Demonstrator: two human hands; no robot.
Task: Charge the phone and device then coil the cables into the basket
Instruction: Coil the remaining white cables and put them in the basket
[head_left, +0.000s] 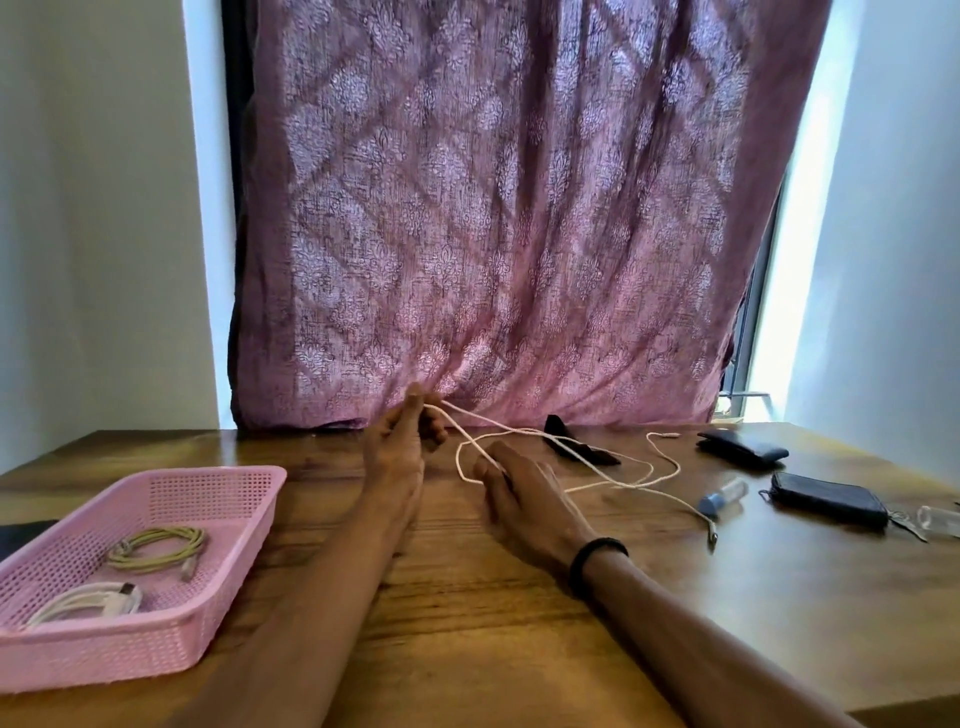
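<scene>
With the left hand (402, 441) pinching the white cable (524, 432) above the worktop (467, 597) and the right hand (511, 491) gripping a loop, winding even, loose turns should suit the pink basket (236, 525).

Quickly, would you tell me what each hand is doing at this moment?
Left hand: pinches the white cable at its raised fingertips.
Right hand: fingers curl round a loop of the same cable.
</scene>
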